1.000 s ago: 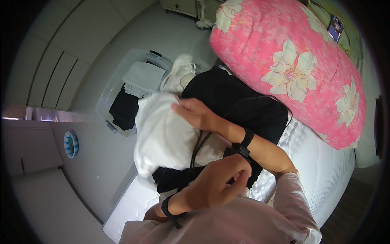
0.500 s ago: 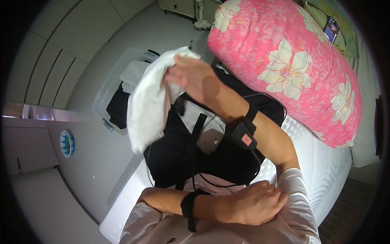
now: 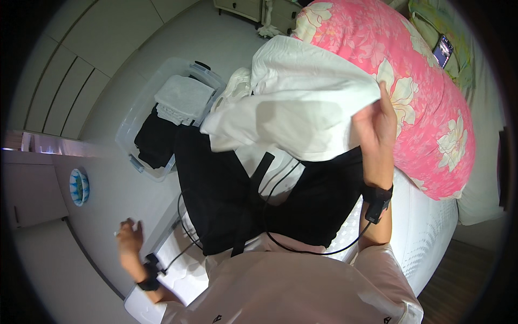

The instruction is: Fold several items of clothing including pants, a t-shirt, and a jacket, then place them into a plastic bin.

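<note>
Spread above my lap is a white cloth (image 3: 302,102), apparently a garment, with soft folds and one edge hanging loose. My right hand (image 3: 373,124) grips its right-hand edge, the thumb pointing up and the fingers partly behind the fabric. Off to the lower left, my left hand (image 3: 130,241) is held out above the floor, fingers apart and slightly blurred, with nothing in it. Black bands with small boxes and cables sit on both wrists. Beneath the cloth are my legs in black trousers (image 3: 216,200).
A clear plastic box (image 3: 127,121) on the floor holds folded white cloth (image 3: 183,97) and folded black cloth (image 3: 156,140). A pink floral quilt (image 3: 431,119) is bundled on the right, near a phone (image 3: 443,51). A blue-white round bowl (image 3: 79,187) stands farther left.
The white cloth has swung from the left across to the right and spread out, carried by my right hand. My left hand has moved from beside my right arm to the far left and opened.
</note>
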Demonstrator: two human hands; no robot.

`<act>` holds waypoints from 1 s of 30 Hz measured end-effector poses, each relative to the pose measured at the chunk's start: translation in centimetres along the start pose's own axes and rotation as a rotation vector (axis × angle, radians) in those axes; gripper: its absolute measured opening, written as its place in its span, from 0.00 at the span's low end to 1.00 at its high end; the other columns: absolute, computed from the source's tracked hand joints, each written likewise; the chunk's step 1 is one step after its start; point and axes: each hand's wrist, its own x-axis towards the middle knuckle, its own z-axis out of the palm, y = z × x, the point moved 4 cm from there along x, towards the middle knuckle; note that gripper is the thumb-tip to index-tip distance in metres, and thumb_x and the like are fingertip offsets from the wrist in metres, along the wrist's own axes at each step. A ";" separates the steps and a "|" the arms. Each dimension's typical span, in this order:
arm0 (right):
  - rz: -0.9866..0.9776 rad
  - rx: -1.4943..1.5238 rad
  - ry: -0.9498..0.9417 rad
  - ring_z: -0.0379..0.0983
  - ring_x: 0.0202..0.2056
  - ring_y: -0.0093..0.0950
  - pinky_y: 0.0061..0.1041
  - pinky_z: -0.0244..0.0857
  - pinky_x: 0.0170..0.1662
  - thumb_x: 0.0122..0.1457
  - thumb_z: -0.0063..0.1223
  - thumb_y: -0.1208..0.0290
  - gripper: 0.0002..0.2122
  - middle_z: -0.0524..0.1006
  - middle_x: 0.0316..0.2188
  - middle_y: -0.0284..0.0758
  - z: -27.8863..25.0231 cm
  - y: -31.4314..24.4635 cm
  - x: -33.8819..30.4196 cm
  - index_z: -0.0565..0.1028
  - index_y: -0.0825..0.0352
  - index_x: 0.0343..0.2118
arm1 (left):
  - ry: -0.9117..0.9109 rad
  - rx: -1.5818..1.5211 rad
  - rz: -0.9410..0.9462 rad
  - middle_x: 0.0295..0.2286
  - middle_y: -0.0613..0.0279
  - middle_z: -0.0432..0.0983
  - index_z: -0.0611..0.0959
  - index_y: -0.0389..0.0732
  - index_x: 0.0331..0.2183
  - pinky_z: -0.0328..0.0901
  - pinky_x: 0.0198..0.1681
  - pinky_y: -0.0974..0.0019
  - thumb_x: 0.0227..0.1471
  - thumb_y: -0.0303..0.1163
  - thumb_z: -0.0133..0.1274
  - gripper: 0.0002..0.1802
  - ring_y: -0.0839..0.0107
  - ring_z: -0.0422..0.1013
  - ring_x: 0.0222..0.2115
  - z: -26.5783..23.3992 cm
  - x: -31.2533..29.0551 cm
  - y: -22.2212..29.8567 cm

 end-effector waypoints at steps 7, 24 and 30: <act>-0.071 -0.120 0.094 0.72 0.48 0.33 0.37 0.64 0.56 0.66 0.41 0.70 0.11 0.76 0.44 0.41 -1.8 -2.7 -1.3 0.71 0.72 0.44 | 0.191 0.082 0.135 0.43 0.48 0.74 0.78 0.36 0.40 0.68 0.45 0.57 0.56 0.32 0.51 0.12 0.51 0.72 0.43 -16.8 -2.9 -2.5; -0.077 -0.453 0.265 0.75 0.40 0.31 0.27 0.68 0.49 0.59 0.49 0.70 0.11 0.78 0.38 0.39 2.7 -7.7 -2.4 0.74 0.72 0.41 | 0.097 -1.430 0.711 0.30 0.61 0.78 0.80 0.32 0.37 0.65 0.37 0.69 0.56 0.32 0.47 0.13 0.74 0.70 0.31 -5.9 8.1 26.8; 0.079 -0.105 -0.424 0.73 0.44 0.33 0.31 0.67 0.51 0.62 0.45 0.75 0.08 0.77 0.38 0.39 1.8 -3.7 10.3 0.72 0.74 0.38 | 0.726 -1.658 0.129 0.35 0.56 0.72 0.74 0.35 0.38 0.68 0.43 0.63 0.58 0.38 0.40 0.16 0.67 0.71 0.37 -21.2 4.0 7.6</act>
